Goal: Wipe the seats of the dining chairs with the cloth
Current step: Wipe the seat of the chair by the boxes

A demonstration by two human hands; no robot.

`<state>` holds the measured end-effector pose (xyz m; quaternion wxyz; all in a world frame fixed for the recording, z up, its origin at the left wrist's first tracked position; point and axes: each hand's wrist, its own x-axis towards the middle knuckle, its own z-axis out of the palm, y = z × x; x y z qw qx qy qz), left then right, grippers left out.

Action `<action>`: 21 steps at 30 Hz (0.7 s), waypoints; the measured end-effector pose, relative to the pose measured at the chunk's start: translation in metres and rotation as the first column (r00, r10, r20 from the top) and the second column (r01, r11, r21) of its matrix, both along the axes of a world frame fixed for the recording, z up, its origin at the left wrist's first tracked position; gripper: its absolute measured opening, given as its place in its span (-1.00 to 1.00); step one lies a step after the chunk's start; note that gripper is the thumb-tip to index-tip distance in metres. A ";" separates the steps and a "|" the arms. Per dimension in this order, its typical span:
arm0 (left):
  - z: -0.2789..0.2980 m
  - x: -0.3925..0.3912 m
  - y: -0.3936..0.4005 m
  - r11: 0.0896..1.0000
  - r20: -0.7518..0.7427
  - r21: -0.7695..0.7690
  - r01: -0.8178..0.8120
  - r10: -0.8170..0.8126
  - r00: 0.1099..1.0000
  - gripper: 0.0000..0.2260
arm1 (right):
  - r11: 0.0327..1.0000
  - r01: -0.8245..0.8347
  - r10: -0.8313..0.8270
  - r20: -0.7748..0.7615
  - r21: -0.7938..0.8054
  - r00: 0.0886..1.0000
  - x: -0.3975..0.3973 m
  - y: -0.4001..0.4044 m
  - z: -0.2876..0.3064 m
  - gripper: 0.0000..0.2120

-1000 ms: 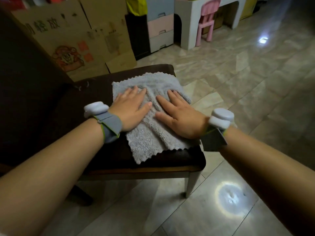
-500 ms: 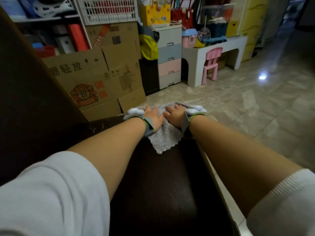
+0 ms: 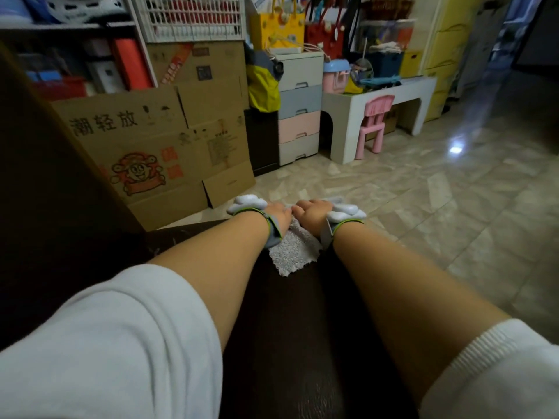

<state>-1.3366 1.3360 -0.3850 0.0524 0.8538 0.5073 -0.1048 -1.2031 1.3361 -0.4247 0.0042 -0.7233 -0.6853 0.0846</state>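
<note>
With both arms stretched forward, hands (image 3: 298,216) press side by side on the cloth (image 3: 292,252) (fingers hidden) atop the seat (image 3: 290,328).

Under both hands lies a cloth (image 3: 292,252) of nubbly grey terry, matt and rough. It rests on a chair seat (image 3: 290,343) of dark brown leather-like covering, smooth with a dull sheen. Each wrist carries a glossy white plastic tracker (image 3: 246,203) on a grey fabric strap. Knitted white sleeves (image 3: 121,343) cover the upper arms. Beyond the hands the floor (image 3: 453,201) is polished stone-look tile, glossy. Left of them stand matt brown cardboard boxes (image 3: 151,152); right, a smooth pink plastic chair (image 3: 373,125).
</note>
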 end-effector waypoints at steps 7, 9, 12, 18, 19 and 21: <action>-0.008 -0.033 -0.021 0.998 0.064 -0.067 -0.019 0.024 0.998 -0.40 | 0.993 0.075 -0.065 -0.109 0.092 0.992 -0.008 -0.045 -0.009 -0.49; -0.017 -0.039 -0.022 1.000 0.069 -0.010 0.009 -0.008 0.998 -0.39 | 0.991 0.090 -0.075 -0.149 0.099 0.986 -0.012 -0.058 -0.013 -0.37; -0.022 -0.043 -0.034 0.999 0.049 0.040 0.024 -0.026 0.998 -0.40 | 0.982 0.151 -0.131 -0.171 0.112 0.977 -0.022 -0.079 -0.011 -0.36; -0.029 -0.084 -0.106 0.995 0.088 0.100 0.017 -0.025 0.996 -0.43 | 0.991 0.077 -0.077 -0.007 0.105 0.997 -0.074 -0.153 0.005 -0.38; -0.028 -0.096 -0.121 0.994 0.104 0.104 0.030 -0.041 0.994 -0.44 | 0.997 0.043 -0.044 0.023 0.060 0.999 -0.081 -0.160 0.007 -0.39; -0.026 -0.118 -0.132 0.993 0.115 0.105 0.048 -0.060 0.992 -0.46 | 1.000 -0.010 0.007 0.096 0.027 0.995 -0.096 -0.160 0.007 -0.39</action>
